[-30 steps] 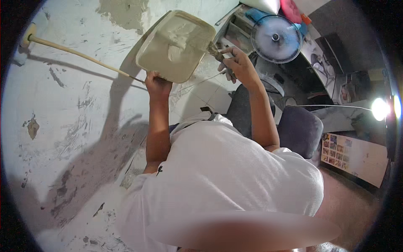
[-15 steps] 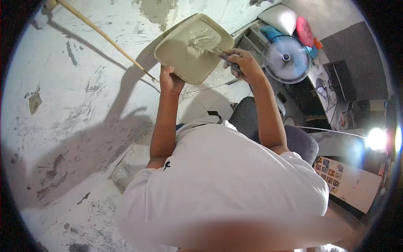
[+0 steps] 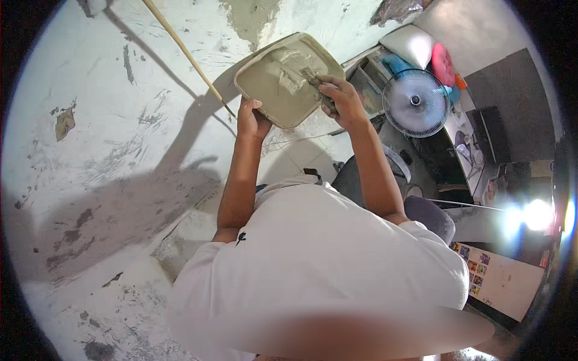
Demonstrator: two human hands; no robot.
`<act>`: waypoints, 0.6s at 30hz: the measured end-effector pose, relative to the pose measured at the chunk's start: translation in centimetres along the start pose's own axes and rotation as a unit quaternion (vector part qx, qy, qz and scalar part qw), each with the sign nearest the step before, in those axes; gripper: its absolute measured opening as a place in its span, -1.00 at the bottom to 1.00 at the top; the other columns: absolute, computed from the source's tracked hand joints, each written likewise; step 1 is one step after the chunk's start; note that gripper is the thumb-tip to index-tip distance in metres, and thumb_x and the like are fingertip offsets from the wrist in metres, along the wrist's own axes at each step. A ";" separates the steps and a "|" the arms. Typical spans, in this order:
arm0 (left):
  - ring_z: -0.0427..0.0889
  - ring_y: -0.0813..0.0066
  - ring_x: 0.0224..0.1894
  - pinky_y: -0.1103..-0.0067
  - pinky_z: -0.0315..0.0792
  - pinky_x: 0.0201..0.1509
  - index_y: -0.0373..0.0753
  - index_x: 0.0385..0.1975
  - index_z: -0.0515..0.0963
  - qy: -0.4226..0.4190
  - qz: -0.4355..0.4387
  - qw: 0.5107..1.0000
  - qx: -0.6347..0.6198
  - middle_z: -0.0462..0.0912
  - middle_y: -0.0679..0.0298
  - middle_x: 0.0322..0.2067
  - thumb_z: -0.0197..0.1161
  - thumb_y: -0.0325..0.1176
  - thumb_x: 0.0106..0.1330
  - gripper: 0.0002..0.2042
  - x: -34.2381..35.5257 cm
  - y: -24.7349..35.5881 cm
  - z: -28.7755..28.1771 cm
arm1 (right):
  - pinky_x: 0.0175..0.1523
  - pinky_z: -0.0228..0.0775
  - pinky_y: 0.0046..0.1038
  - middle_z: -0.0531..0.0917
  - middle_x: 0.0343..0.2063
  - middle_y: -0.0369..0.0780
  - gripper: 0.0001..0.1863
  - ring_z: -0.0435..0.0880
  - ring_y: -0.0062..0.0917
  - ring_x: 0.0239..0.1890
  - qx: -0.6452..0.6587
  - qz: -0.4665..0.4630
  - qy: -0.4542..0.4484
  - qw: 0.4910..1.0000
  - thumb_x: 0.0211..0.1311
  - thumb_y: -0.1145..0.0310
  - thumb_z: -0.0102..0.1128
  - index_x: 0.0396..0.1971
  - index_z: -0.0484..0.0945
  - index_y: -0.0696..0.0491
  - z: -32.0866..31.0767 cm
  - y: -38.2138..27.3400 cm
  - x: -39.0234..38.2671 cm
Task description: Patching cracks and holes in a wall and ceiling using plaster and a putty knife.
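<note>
My left hand (image 3: 253,120) grips the near left edge of a squarish tray (image 3: 248,90), its thumb over the rim and its other fingers hidden beneath. Wet beige-grey plaster (image 3: 286,72) is heaped in the middle of the tray. My right hand (image 3: 342,101) is closed around the handle of a trowel (image 3: 312,80) at the tray's right side. The trowel's blade lies in the plaster, partly coated, so its exact shape is hard to make out.
A patchy whitewashed wall (image 3: 120,150) fills the left, with a wooden pole (image 3: 183,51) leaning against it. At the right stand a fan (image 3: 415,100), a dark padded chair (image 3: 430,218) and a bright lamp (image 3: 537,215). A white pillow (image 3: 407,46) and a red cushion (image 3: 443,64) lie behind the fan.
The trowel has moved inward over the tray and its blade now sits in the heap. Tray and both hands appear slightly lower and farther right, as does the background, since the view shifted.
</note>
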State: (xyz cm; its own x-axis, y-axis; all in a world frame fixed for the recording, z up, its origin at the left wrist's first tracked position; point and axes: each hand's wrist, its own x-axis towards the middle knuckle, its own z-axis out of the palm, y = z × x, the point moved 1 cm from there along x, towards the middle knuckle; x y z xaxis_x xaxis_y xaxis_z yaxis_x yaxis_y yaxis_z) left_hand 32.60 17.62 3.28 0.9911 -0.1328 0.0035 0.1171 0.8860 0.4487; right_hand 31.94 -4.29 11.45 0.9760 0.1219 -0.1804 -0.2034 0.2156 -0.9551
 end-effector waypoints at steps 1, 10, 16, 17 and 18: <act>0.47 0.15 0.12 0.14 0.40 0.21 -0.24 0.19 0.25 0.006 -0.009 1.000 -0.008 0.43 0.13 0.07 0.06 -0.43 0.09 -0.44 0.0 0.0 0.0 | -0.71 0.09 -0.66 0.53 -0.56 -0.27 -0.63 0.35 -0.73 -0.73 0.015 -0.017 0.013 1.000 0.28 0.44 0.10 0.04 0.43 0.27 0.0 -0.1 -0.5; 0.45 0.12 0.14 0.13 0.36 0.25 -0.30 0.17 0.29 0.025 -0.044 0.997 -0.065 0.44 0.10 0.10 0.00 -0.45 0.13 -0.49 0.2 1.2 0.6 | -0.70 0.17 -0.66 0.59 -0.48 -0.24 -0.54 0.39 -0.73 -0.75 0.054 -0.109 0.006 0.993 0.26 0.48 0.08 0.16 0.35 0.22 0.2 0.1 -4.3; 0.42 0.16 0.19 0.15 0.32 0.29 -0.30 0.20 0.27 -0.016 -0.079 0.995 -0.063 0.43 0.11 0.13 0.00 -0.44 0.13 -0.46 0.1 2.3 1.5 | -0.67 0.22 -0.67 0.57 -0.51 -0.21 -0.55 0.41 -0.69 -0.73 0.107 -0.143 0.031 0.983 0.28 0.47 0.09 0.16 0.33 0.24 1.3 1.8 -6.3; 0.42 0.16 0.19 0.15 0.32 0.29 -0.30 0.20 0.27 -0.020 -0.084 0.995 -0.059 0.43 0.11 0.13 0.00 -0.44 0.13 -0.46 0.0 2.4 1.7 | -0.67 0.22 -0.67 0.57 -0.51 -0.21 -0.55 0.41 -0.69 -0.73 0.110 -0.147 0.036 0.982 0.28 0.47 0.09 0.16 0.33 0.24 1.4 2.0 -6.7; 0.42 0.16 0.19 0.15 0.31 0.31 -0.30 0.20 0.28 -0.038 -0.080 0.994 -0.061 0.43 0.12 0.13 0.01 -0.44 0.11 -0.45 0.0 2.5 1.7 | -0.67 0.22 -0.67 0.56 -0.51 -0.20 -0.56 0.42 -0.69 -0.72 0.128 -0.148 0.042 0.980 0.28 0.47 0.09 0.15 0.34 0.24 1.6 2.1 -7.0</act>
State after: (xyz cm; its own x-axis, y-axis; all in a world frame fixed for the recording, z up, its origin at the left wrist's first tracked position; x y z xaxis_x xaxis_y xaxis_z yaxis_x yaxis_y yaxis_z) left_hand 32.75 19.09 5.96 0.9523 -0.3050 0.0113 0.2835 0.8976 0.3375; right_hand 24.54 -3.14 11.05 0.9960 -0.0608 0.0659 0.0867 0.4669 -0.8801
